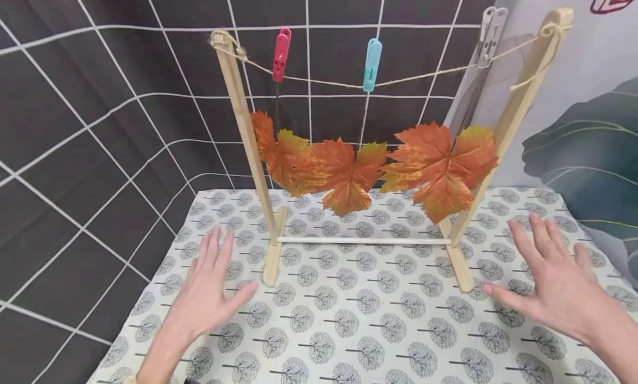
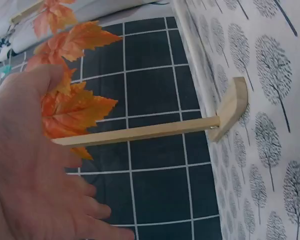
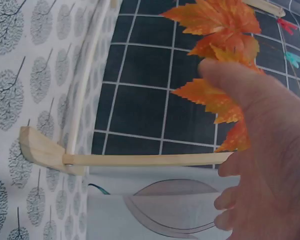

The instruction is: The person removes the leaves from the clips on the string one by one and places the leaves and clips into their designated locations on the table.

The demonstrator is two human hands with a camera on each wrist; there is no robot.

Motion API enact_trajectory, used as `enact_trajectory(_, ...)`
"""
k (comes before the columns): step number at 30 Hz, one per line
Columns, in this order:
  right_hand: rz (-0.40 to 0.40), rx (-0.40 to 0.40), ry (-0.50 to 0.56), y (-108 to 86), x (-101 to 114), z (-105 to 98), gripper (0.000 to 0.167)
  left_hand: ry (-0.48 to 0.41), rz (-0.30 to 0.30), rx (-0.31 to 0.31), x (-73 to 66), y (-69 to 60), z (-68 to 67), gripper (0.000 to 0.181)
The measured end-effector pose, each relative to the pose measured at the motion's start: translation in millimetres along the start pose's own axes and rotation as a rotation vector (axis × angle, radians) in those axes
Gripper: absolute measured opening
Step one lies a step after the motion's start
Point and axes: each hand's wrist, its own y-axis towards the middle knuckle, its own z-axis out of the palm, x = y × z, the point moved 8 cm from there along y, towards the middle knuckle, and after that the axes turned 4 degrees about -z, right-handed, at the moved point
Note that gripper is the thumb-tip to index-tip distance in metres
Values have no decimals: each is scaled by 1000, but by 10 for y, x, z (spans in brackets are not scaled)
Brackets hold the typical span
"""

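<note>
Three jagged orange leaves point(image 1: 344, 170) hang, yellow-tinged; the leftmost point(image 1: 285, 158) seems angled.

tree-print table point(image 1: 366, 367); wooden stand point(image 1: 364, 241) atop

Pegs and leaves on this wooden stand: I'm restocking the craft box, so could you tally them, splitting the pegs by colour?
Red peg: 1
Blue peg: 1
Grey peg: 1
Orange leaves: 3
Total: 6
</note>
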Motion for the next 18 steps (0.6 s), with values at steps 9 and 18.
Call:
enact_trajectory(9, -221, -318, 80, 120, 255, -424, 63, -427, 220, -491, -288, 143, -540, 58)
enact_trajectory(18, -347, -324, 341, 385, 559, -737, 39, -911, 126, -548, -502, 583, -834, 22)
